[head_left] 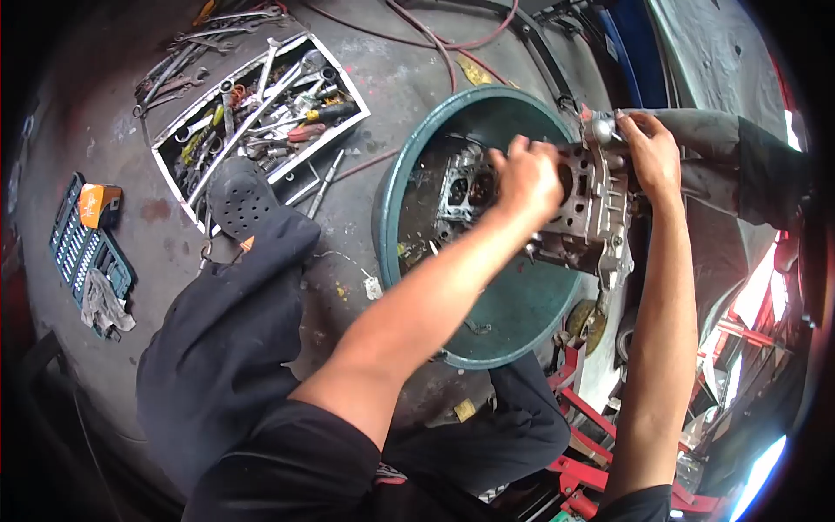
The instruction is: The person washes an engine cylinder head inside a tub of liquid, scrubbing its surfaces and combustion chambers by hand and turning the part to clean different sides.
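A metal engine block [587, 204] with round bores rests over the right side of a green round tub [391, 200]. My right hand [654, 157] grips the block's upper right edge, its fingers beside a silver rounded part [600, 129]. My left hand [529, 183] is over the tub, at the block's left side. Motion smears its fingers, which look bent; whether they hold anything I cannot make out. Inside the tub, left of that hand, lies a smaller metal casting [465, 187] with round openings, partly hidden by my left hand and forearm.
A white-edged tray [361, 109] full of wrenches and screwdrivers is at upper left, with loose wrenches [178, 65] beyond. A teal socket case [74, 235] lies far left. A red hose [435, 43] crosses the floor. Red metal frames [583, 418] and grey fabric [709, 143] are at right.
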`<move>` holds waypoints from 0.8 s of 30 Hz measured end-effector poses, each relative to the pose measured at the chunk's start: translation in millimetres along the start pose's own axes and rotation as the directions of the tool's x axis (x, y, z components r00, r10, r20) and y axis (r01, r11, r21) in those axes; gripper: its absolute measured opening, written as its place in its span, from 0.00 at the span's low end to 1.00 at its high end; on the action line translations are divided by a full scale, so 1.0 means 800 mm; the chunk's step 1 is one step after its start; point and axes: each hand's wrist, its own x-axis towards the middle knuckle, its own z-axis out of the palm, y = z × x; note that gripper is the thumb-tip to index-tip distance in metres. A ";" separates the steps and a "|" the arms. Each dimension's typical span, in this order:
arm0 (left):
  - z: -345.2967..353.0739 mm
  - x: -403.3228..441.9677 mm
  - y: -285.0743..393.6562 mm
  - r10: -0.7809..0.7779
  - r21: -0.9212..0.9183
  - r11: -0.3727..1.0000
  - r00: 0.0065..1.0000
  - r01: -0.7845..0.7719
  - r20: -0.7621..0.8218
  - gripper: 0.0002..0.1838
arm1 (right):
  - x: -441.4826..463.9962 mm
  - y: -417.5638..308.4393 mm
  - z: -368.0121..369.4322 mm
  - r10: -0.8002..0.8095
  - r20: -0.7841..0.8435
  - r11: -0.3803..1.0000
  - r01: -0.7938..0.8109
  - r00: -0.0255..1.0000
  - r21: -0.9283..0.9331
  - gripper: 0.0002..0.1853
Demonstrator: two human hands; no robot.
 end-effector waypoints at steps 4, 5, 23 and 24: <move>0.035 -0.035 0.015 0.217 -0.181 0.941 0.923 -0.284 -0.319 0.26 | -0.009 0.006 0.003 0.018 0.005 1.000 -0.018 1.000 -0.016 0.33; 0.037 -0.027 0.003 0.178 -0.186 0.952 0.934 -0.243 -0.310 0.25 | -0.008 0.003 0.001 0.009 -0.005 1.000 -0.009 1.000 -0.018 0.33; 0.019 -0.054 0.017 0.289 -0.133 0.934 0.922 -0.330 -0.258 0.30 | -0.008 -0.003 -0.002 0.005 0.012 1.000 -0.005 1.000 0.020 0.33; 0.022 -0.064 0.018 0.297 -0.128 0.933 0.922 -0.336 -0.250 0.31 | -0.007 -0.003 -0.002 -0.006 -0.008 1.000 0.006 1.000 0.003 0.33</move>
